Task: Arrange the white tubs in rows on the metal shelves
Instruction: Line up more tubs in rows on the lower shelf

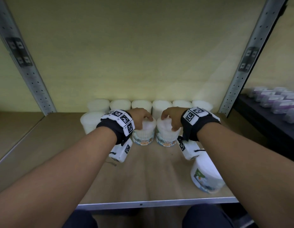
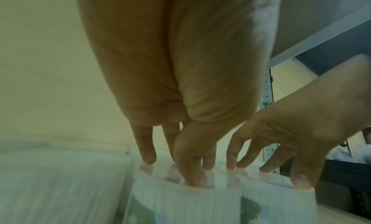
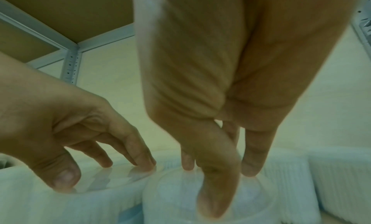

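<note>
Several white tubs (image 1: 161,106) line the back of the shelf (image 1: 60,153), and one more (image 1: 90,122) stands in front of them at the left. My left hand (image 1: 143,120) grips a labelled cotton-bud tub (image 1: 143,137) from above, fingertips on the far rim of its lid and thumb on the near rim. Right beside it, my right hand (image 1: 167,123) holds a second tub (image 1: 166,139) the same way. Both tubs stand upright on the shelf, side by side. The left wrist view shows my left hand (image 2: 180,168) on its tub (image 2: 180,203); the right wrist view shows my right hand (image 3: 216,179) on its lid (image 3: 170,195).
Another white tub (image 1: 205,176) sits near the front right, partly under my right forearm. Perforated metal uprights (image 1: 28,66) (image 1: 251,63) frame the bay, and the metal front edge (image 1: 143,204) is close to me. A dark shelf with purple packs (image 1: 274,101) adjoins on the right.
</note>
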The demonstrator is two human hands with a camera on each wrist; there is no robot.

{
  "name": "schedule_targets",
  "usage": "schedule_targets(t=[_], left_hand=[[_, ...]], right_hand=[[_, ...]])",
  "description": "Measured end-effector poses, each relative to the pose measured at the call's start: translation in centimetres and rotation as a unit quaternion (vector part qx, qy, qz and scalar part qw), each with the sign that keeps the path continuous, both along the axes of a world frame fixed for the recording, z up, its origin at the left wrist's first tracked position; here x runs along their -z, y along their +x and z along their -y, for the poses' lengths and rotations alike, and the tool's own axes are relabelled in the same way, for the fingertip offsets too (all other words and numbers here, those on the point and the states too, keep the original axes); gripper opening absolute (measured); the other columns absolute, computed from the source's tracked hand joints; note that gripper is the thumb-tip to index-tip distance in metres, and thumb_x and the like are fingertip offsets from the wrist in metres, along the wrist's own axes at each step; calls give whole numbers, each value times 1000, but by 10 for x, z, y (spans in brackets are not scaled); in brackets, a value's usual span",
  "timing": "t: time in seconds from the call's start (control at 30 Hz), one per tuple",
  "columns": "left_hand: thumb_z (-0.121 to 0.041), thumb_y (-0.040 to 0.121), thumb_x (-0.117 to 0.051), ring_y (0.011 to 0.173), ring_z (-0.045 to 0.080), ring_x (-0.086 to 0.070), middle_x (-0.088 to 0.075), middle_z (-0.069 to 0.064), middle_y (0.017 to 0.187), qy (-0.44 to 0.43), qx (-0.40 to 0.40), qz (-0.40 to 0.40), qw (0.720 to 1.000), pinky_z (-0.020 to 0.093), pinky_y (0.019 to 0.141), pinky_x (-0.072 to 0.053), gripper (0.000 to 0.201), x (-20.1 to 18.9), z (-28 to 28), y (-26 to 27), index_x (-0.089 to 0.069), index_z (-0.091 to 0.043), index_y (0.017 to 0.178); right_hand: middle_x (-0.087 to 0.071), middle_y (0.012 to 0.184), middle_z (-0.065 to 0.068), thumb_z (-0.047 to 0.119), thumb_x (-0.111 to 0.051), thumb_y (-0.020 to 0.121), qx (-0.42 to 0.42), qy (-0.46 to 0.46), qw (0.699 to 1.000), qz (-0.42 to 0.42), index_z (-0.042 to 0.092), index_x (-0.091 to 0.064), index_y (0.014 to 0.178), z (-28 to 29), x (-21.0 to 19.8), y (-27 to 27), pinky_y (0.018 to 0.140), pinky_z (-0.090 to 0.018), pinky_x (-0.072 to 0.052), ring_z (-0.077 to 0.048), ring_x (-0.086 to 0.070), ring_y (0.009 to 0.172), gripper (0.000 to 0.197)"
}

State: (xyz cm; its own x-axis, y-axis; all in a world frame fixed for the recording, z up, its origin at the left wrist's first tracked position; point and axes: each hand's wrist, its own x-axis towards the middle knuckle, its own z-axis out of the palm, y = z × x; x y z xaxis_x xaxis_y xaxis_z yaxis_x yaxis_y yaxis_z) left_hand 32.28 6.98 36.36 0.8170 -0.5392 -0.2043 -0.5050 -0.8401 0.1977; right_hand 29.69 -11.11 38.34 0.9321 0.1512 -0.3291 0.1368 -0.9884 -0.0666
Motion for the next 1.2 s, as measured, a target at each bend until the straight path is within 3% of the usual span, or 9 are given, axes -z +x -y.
schedule_targets(t=[0.17,0.4,0.57,1.03,1.2], left_hand=[[4,79,-62,127,21,-49,-48,2,142,0,6,-3,1000,36,106,-43,62,-1,-2,-30,-51,-22,134],[2,82,-62,131,20,-45,-45,2,144,20,22,6,1000,29,107,-39,61,-10,-6,-76,-47,-19,137],[0,81,-63,128,22,-48,-47,2,143,21,17,0,1000,36,106,-43,62,-11,-10,-101,-47,-22,137],[-3,81,-67,126,18,-50,-51,4,137,18,49,-6,999,32,103,-44,58,-19,-15,-149,-52,-23,134],[-5,81,-68,127,18,-49,-50,4,138,21,51,-10,998,32,104,-43,59,-18,-16,-156,-52,-26,133]], right_hand=[[-47,142,-2,4,-73,76,-12,-17,1000,12,19,-47,135,-5,0,-29,97,-33,-45,-25,-51,125,66],[-47,142,-4,5,-75,75,-25,-26,999,2,17,-48,134,-10,-5,-72,98,-33,-44,-25,-51,126,66],[-47,142,-4,6,-75,76,-29,-30,999,2,18,-47,135,-14,-8,-97,98,-35,-45,-25,-51,125,66],[-49,139,0,10,-75,77,-41,-21,999,7,25,-48,135,-8,-9,-151,96,-32,-43,-24,-52,122,65],[-45,141,3,11,-73,80,-34,-20,999,-12,31,-45,135,-4,-7,-161,102,-39,-44,-24,-52,121,65]])
